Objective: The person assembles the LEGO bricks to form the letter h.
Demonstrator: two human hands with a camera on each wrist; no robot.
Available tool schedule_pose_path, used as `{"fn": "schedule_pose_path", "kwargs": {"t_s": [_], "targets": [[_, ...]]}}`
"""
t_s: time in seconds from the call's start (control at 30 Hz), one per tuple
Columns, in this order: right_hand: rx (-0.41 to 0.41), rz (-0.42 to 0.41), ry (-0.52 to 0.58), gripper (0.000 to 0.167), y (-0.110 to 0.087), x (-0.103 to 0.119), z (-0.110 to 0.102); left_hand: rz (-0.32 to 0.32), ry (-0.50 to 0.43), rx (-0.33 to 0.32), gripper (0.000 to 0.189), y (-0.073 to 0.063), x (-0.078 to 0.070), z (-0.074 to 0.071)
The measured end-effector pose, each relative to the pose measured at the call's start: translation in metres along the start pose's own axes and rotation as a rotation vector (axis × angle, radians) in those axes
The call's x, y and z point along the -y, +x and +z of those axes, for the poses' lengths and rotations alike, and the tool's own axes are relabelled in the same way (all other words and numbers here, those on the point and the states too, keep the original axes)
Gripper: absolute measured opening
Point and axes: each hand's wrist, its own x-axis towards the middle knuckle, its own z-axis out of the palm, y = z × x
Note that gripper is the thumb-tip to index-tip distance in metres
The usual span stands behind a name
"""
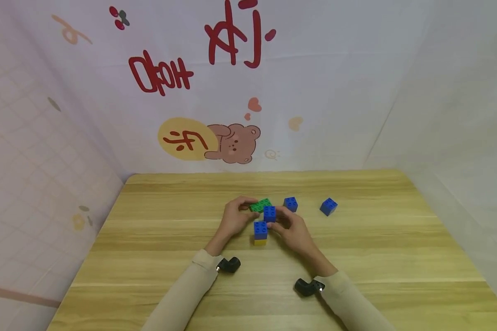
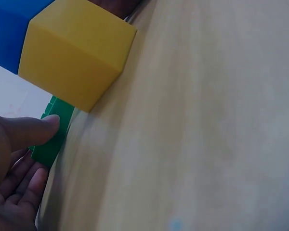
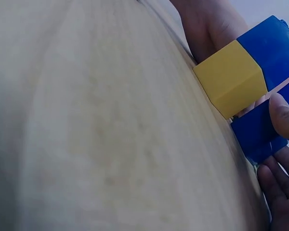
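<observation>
My left hand (image 1: 235,216) pinches a green brick (image 1: 260,205) lying low on the table, its thumb (image 2: 43,129) against the near side in the left wrist view. My right hand (image 1: 295,231) holds a blue brick (image 1: 269,213) between thumb and fingers, just right of the green one. In the right wrist view, more blue shows above that thumb; whether it is a second brick I cannot tell. Nearer me, between the hands, stands a blue brick (image 1: 260,230) on top of a yellow brick (image 2: 77,53). This stack is upright on the table.
One loose blue brick (image 1: 291,204) sits just beyond my right hand, and another blue brick (image 1: 328,206) lies farther right. The wooden table (image 1: 149,285) meets a white patterned cloth (image 1: 335,92) at its back edge. Cloth also hangs at both sides.
</observation>
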Motion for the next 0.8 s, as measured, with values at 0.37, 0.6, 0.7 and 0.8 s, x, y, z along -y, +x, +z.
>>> {"fn": "schedule_pose_path", "kwargs": {"t_s": [0.37,0.6,0.7,0.8], "targets": [[-0.013,-0.012,-0.017,0.041,-0.004,-0.001,-0.002,-0.010,-0.016,0.000,0.033,-0.005,-0.001,-0.001],[-0.007,-0.030,-0.025,0.040,-0.005,-0.003,-0.004,-0.005,-0.016,-0.002,0.032,-0.009,-0.003,-0.003],[-0.002,-0.025,-0.037,0.040,-0.007,-0.002,-0.006,-0.003,-0.012,-0.003,0.032,-0.010,-0.003,-0.003],[0.002,-0.029,-0.044,0.040,-0.008,-0.001,-0.008,-0.008,-0.013,-0.002,0.032,-0.012,-0.003,-0.003]]}}
